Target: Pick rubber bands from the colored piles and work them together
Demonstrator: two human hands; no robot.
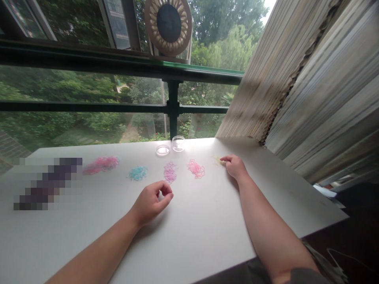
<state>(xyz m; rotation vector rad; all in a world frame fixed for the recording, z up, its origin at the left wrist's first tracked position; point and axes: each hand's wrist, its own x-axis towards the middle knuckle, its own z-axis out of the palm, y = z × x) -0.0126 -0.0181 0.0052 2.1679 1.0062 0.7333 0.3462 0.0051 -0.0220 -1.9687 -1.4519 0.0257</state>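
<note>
Above the white table, my left hand (154,201) is curled, its fingertips meeting the thumb; whatever they may hold is too small to make out. Just beyond it lies a pile of small purple loop-like pieces (170,172). My right hand (235,165) reaches farther out, index finger stretched onto a small, thin scatter of yellow pieces (217,160). Between the hands sits a pile of pink pieces (196,169). To the left are a blue pile (138,173) and a larger, mostly pink mixed pile (102,164).
Near the table's far edge stand a clear round container (178,144) and, beside it, a shallow clear round dish or lid (162,150). A blurred-out dark long object (49,183) lies at left. Behind are a green window rail (118,63), a round fan-like object (168,23) and curtains (310,67).
</note>
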